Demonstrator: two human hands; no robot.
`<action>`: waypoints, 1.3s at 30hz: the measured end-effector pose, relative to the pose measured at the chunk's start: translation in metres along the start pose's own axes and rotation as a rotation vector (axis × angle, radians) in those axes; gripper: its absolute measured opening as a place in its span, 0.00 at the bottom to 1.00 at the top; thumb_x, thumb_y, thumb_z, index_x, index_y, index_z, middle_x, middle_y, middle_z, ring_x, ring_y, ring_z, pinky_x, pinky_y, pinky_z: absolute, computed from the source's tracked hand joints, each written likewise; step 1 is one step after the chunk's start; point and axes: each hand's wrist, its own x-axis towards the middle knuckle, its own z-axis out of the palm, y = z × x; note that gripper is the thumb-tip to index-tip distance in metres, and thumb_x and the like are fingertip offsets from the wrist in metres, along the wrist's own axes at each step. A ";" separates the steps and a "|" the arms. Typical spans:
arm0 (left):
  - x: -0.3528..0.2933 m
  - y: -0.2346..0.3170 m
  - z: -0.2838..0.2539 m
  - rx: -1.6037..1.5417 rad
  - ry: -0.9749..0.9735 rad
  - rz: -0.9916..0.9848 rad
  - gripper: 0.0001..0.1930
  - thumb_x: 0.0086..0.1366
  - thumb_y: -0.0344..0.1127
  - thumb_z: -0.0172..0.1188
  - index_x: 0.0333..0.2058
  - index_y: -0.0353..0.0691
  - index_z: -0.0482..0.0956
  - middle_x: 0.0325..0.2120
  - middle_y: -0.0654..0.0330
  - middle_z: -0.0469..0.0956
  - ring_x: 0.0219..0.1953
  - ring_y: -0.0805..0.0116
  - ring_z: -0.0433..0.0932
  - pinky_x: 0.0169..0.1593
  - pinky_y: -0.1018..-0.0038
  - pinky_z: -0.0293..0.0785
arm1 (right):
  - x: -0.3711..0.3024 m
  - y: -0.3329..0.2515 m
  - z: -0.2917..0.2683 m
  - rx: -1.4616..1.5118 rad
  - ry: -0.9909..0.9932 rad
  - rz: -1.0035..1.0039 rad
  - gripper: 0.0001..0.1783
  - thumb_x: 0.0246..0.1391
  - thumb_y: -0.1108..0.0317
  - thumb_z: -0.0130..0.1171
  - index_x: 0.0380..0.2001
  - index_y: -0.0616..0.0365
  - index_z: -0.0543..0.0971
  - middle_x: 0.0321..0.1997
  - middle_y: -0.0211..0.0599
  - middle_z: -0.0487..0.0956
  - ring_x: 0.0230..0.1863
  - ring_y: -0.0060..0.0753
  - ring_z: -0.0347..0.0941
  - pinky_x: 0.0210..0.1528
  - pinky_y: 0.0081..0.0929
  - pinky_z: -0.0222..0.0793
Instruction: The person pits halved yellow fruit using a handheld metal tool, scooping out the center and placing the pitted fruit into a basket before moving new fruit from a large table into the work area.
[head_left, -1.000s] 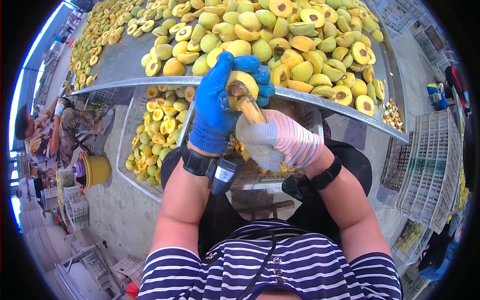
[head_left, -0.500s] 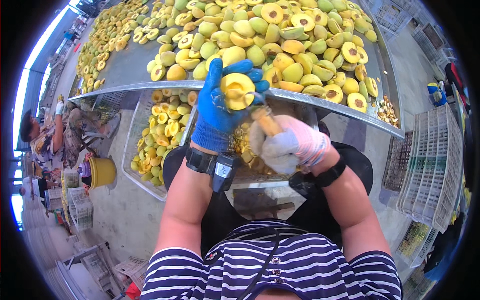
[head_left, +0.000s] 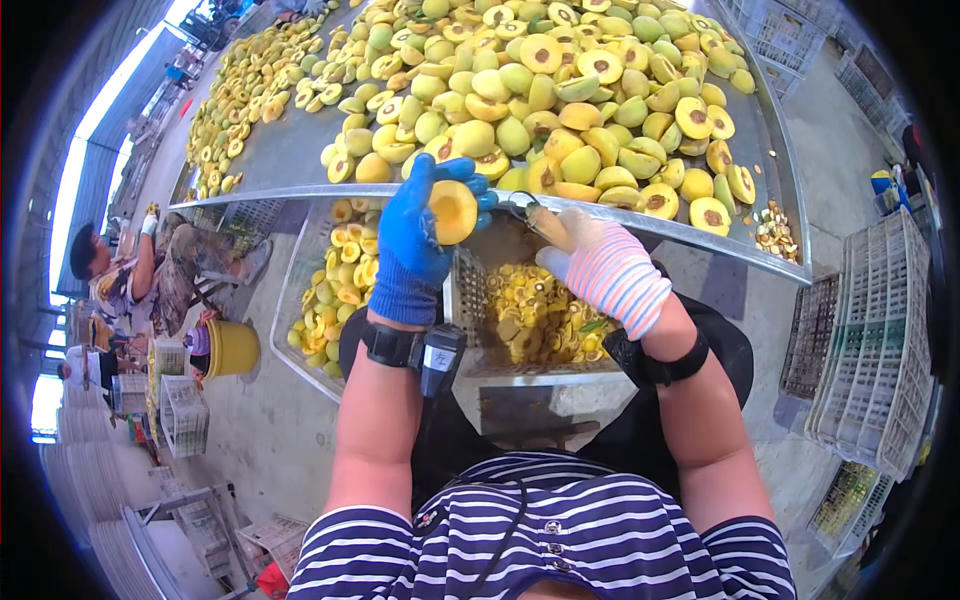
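My left hand [head_left: 408,240], in a blue glove, holds a halved yellow peach [head_left: 453,213] with its cut face turned up, and no stone shows in it. My right hand [head_left: 605,268], in a pale striped knit glove, is closed round the wooden handle of a pitting tool [head_left: 550,228]. The tool's curved metal end points toward the peach half, a little apart from it. Below the hands, a crate [head_left: 470,376] holds yellow scraps and cut-out pieces [head_left: 540,318]. Left of it, another crate [head_left: 277,335] contains hollowed peach halves [head_left: 345,262].
A metal-edged table [head_left: 290,160] carries a large heap of peach halves [head_left: 570,110], many with stones. Loose stones [head_left: 775,230] lie at its right corner. Stacked plastic crates [head_left: 870,340] stand at right. At left, a seated person [head_left: 135,270] works near a yellow bucket [head_left: 232,347].
The tool has come away from the peach half and my right hand has moved right. My left hand has shifted slightly left and down with the half, whose centre now looks hollow.
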 end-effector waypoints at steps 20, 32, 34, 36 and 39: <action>0.075 -0.027 -0.030 1.345 -0.141 -0.051 0.32 0.48 0.45 0.69 0.50 0.36 0.71 0.45 0.44 0.75 0.50 0.48 0.73 0.54 0.61 0.69 | 0.006 -0.027 -0.015 0.544 0.083 0.191 0.28 0.49 0.53 0.63 0.44 0.68 0.74 0.32 0.53 0.77 0.37 0.47 0.75 0.42 0.36 0.69; 0.009 -0.020 0.014 0.295 -0.186 0.235 0.22 0.63 0.28 0.53 0.57 0.33 0.66 0.54 0.53 0.70 0.56 0.63 0.70 0.59 0.69 0.66 | 0.036 -0.037 0.020 1.140 -0.076 0.157 0.16 0.50 0.62 0.63 0.37 0.61 0.74 0.20 0.32 0.73 0.15 0.25 0.69 0.17 0.23 0.64; 0.009 -0.025 0.013 0.236 -0.140 0.239 0.19 0.63 0.26 0.51 0.54 0.32 0.69 0.53 0.52 0.72 0.54 0.62 0.72 0.58 0.70 0.66 | 0.051 -0.027 0.041 0.871 0.209 0.050 0.17 0.49 0.62 0.63 0.38 0.62 0.75 0.23 0.34 0.75 0.20 0.28 0.72 0.23 0.24 0.68; 0.010 -0.032 0.003 0.473 -0.142 0.064 0.18 0.64 0.31 0.53 0.52 0.32 0.71 0.49 0.52 0.75 0.53 0.62 0.74 0.57 0.70 0.67 | 0.052 -0.038 0.038 0.683 0.283 0.079 0.20 0.47 0.64 0.63 0.42 0.64 0.76 0.32 0.37 0.80 0.34 0.31 0.76 0.38 0.28 0.71; 0.009 -0.033 0.009 0.453 -0.052 0.150 0.19 0.64 0.36 0.54 0.51 0.33 0.72 0.47 0.51 0.76 0.52 0.62 0.74 0.57 0.69 0.68 | 0.053 -0.043 0.029 0.832 0.155 0.174 0.17 0.47 0.64 0.63 0.40 0.62 0.76 0.30 0.35 0.79 0.31 0.27 0.75 0.35 0.26 0.71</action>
